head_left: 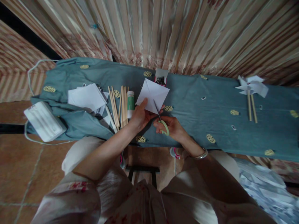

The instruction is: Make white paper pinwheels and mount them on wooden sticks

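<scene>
Near the middle of the cloth-covered table, my left hand [140, 116] grips a square white paper [149, 91], thumb on top and fingers underneath. Crease or cut lines run across the paper. My right hand [170, 126] is closed around the green handles of a pair of scissors [164, 127], whose blades point up and left over the paper's lower right part. How far the blades are parted is too small to tell. A small open box with dark metallic pieces [160, 81] lies just beyond the paper.
Left of my hands are a green-and-white glue stick [130, 102], several wooden sticks [123, 104], a stack of white paper [87, 97] and a white power strip-like box [45, 121]. White paper pinwheels [253, 85] on sticks lie far right on the blue-green cloth [191, 115].
</scene>
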### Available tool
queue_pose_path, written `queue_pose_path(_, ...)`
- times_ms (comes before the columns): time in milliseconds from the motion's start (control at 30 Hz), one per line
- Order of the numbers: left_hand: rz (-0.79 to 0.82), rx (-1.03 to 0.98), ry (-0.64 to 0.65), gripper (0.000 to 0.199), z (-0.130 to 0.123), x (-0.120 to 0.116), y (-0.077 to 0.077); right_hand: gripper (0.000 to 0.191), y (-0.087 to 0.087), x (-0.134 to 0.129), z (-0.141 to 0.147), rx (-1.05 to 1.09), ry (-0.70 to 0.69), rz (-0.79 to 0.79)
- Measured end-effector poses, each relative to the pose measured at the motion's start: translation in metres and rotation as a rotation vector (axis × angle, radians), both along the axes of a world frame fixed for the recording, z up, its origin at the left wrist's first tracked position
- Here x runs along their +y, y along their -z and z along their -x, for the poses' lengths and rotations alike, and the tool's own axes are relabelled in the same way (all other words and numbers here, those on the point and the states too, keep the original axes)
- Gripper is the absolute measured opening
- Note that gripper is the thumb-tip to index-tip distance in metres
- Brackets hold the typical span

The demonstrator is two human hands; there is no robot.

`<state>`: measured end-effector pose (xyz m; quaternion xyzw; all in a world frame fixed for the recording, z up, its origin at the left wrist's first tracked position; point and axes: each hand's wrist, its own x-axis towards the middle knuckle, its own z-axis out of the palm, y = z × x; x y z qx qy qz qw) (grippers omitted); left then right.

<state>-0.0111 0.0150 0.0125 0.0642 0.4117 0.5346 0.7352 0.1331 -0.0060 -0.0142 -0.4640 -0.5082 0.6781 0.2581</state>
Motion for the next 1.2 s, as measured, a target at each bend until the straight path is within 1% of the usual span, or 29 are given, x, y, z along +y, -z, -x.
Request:
queue_pose_path(267,-0.004,0.058,0.02,0.04,-0.0002,-0.0001,-0.0027,0.046,0.0023,-0.0003,-0.0001,0.0,0.018,-0.014)
queue_pose_path(633,0.003,0.045,0.01,0.039,-0.0005,0.0004,-0.0016,0.046,0.0055,-0.0005,-0.0012,0.008,0.018,-0.005)
queue_pose_path(833,-0.001,0.03,0.01,0.042,0.0006,-0.0002,0.0008,0.046,0.0087,-0.001,-0.0015,0.002,0.008,-0.035)
queue_pose_path(1033,-0.009,0.017,0.015,0.043,0.0007,-0.0001,0.0016,0.045,0.0065,-0.0007,-0.001,0.002,0.019,-0.01)
queue_pose_path(1200,-0.021,0.024,0.013,0.041,0.0017,0.0007,0.0022,0.046,0.0015,-0.0009,0.0007,0.009,0.03,0.036)
